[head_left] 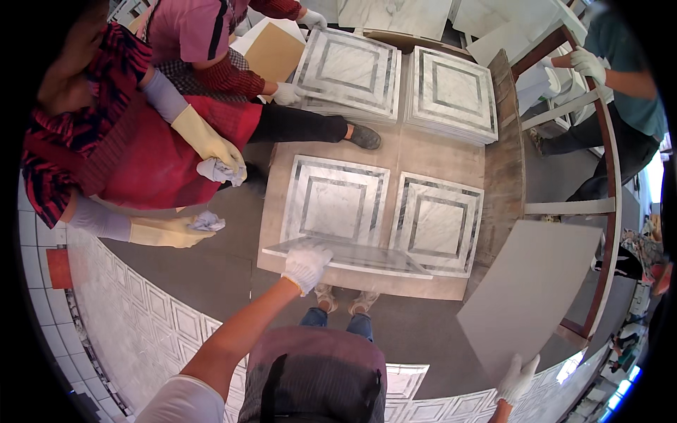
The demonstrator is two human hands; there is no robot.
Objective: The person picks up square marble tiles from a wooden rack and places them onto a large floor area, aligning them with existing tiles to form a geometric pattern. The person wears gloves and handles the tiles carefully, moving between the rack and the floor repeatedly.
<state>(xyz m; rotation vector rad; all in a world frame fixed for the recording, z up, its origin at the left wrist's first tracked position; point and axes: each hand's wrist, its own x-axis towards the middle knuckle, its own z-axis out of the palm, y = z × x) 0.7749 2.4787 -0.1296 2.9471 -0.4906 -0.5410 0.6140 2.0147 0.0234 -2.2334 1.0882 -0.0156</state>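
Observation:
My left hand (308,266), in a white knit glove, is closed on the near edge of a marble tile (352,258) that is tilted and seen almost edge-on. This tile stands over the near part of a white tile with grey square bands (331,197). A similar banded tile (437,222) lies to its right. Low on the right, my right hand (518,381), also white-gloved, grips the lower corner of a large plain grey sheet (532,292), held slanted beside the wooden platform (367,282). The fingers behind the sheet are hidden.
Two stacks of banded tiles (455,92) stand at the platform's far end. A co-worker's white-gloved hands touch the left stack. Another, in rubber gloves (208,137), holds cloths. At right, a person grips a metal frame (612,176). Patterned tiles (141,296) cover the lower left.

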